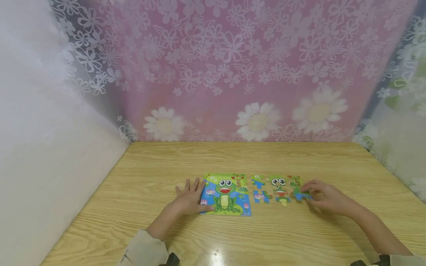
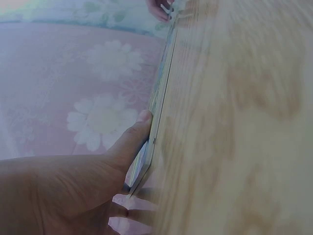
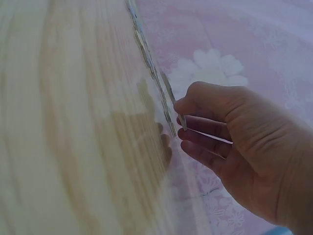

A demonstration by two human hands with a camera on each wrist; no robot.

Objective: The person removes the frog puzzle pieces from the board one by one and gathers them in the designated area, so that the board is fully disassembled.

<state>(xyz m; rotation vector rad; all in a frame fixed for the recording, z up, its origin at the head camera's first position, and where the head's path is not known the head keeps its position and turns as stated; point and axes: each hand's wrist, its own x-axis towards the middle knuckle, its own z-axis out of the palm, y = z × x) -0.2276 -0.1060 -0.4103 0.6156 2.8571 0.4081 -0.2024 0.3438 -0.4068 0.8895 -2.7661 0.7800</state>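
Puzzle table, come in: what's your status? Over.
Left hand touching frog picture at its left edge. Right hand pinching puzzle piece. Other pieces lie between picture and right hand, perhaps in the way.

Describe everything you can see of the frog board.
The frog board is a flat, squarish panel printed with a green, big-eyed frog, its red mouth open, against blue, with pink flowers and a tree. Its edge looks pale, perhaps wood or card; the material is uncertain. It lies flat on the table, picture up, left of the loose puzzle pieces. The left hand touches its left side, thumb at the near-left corner.
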